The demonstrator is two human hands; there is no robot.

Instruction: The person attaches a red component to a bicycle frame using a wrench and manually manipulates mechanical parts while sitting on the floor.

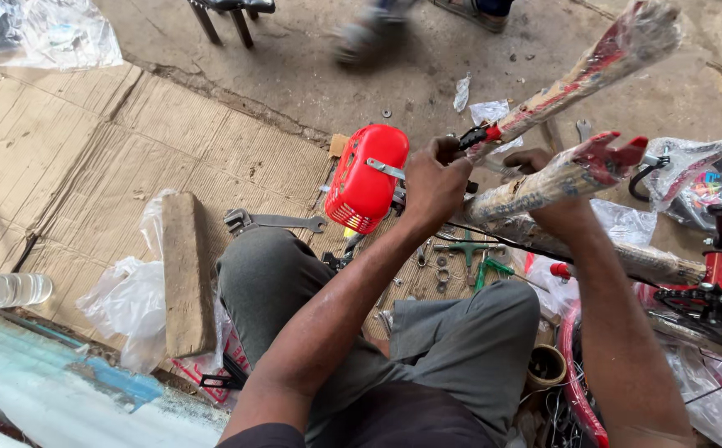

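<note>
The wrapped red bicycle frame (543, 178) is gripped near its head end: the left hand (434, 184) is closed around the tube just beside the red basket (364, 178), the right hand (548, 187) clasped under the frame. A slip on the plastic wrapping could likely drop the frame onto the loose tools (461, 257) below it.

The concrete floor (311, 75) was cracked and partly covered by flattened cardboard (87, 141). On the cardboard lay a wooden block (187, 274), a large wrench (274, 221), crumpled plastic sheeting (124, 303) and small loose tools (469, 249). A clear plastic bag (54, 33) lay on the bare concrete.
</note>
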